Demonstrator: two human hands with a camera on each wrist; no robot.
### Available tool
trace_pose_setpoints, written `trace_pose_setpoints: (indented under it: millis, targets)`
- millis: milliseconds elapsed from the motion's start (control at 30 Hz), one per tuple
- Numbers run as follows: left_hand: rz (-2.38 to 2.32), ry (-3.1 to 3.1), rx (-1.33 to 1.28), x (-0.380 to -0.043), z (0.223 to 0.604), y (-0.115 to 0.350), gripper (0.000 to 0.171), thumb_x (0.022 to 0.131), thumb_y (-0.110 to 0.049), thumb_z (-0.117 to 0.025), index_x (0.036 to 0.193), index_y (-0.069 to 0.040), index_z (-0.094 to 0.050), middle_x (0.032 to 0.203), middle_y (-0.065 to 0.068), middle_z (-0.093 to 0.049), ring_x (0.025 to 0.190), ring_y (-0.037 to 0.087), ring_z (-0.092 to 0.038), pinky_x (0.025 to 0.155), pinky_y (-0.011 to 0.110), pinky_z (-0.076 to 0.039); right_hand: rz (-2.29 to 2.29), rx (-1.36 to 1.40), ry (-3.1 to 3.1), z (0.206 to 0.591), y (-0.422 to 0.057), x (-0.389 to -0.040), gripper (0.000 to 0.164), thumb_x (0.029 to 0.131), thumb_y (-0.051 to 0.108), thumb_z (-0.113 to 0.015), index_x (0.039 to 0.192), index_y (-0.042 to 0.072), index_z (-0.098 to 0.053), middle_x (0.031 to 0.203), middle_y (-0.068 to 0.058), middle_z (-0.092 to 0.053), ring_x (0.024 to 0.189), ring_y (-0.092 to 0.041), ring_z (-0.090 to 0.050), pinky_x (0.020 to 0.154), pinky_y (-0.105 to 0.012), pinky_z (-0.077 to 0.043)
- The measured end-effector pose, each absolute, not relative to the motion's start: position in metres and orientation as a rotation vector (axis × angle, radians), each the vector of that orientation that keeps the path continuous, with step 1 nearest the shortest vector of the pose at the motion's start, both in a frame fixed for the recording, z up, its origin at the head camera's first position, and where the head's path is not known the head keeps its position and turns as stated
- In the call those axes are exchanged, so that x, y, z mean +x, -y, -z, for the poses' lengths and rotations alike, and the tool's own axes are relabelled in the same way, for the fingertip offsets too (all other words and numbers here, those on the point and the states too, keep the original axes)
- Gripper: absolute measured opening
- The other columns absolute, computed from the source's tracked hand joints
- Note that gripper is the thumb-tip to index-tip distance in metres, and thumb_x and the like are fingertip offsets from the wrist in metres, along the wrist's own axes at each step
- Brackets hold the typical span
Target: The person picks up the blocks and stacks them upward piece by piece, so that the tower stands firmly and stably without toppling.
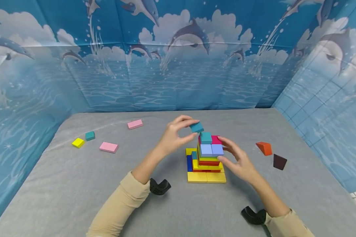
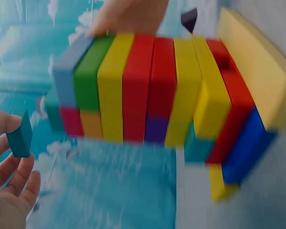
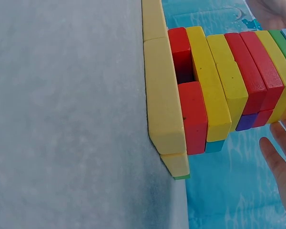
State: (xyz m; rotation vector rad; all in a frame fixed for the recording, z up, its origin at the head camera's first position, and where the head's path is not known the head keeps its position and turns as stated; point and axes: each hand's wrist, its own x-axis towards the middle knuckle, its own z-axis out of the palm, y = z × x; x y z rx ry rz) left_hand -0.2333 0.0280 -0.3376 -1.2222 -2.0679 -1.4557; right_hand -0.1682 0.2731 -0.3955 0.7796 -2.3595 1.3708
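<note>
Between thumb and fingers, my left hand [image 1: 176, 136] pinches a teal block [image 1: 197, 127] above the top of a stacked block tower [image 1: 209, 163]. The left wrist view shows that block [image 2: 21, 137] held apart from the stack. A second teal block [image 1: 206, 137] lies on the tower's top, beside a magenta block [image 1: 216, 140] and behind two light blue blocks [image 1: 212, 150]. My right hand [image 1: 238, 161] is at the tower's upper right side, fingers fairly straight, thumb by the light blue blocks. In the right wrist view its fingertips are right at the stack [image 3: 276, 125].
Two pink blocks [image 1: 108, 147], a teal block [image 1: 90, 135] and a yellow block [image 1: 78, 142] lie on the left of the grey cloth [image 1: 77, 191]. An orange block [image 1: 264, 148] and a dark brown block [image 1: 280, 162] lie to the right. A dolphin-print curtain [image 1: 178, 85] stands behind.
</note>
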Motion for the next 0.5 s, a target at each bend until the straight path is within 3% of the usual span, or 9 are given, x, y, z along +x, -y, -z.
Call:
trace_pose_setpoints:
  millis: [500]
  targets:
    - [1.428,2.273,-1.331,-0.223,0.337,-0.074,0.033,0.083,-0.009,-0.066,0.114,-0.002,-0.062,0.116,0.010,-0.056,0.106,0.020,-0.053,0.087,0.016,-0.043,-1.451,0.801,2.353,0.394,-0.274,-0.167,0.084,0.078,-0.012,-0.062,0.145,0.011,-0.017,0.138,-0.019,-0.039,0.121,-0.004,-0.042,0.095,-0.021,-0.039]
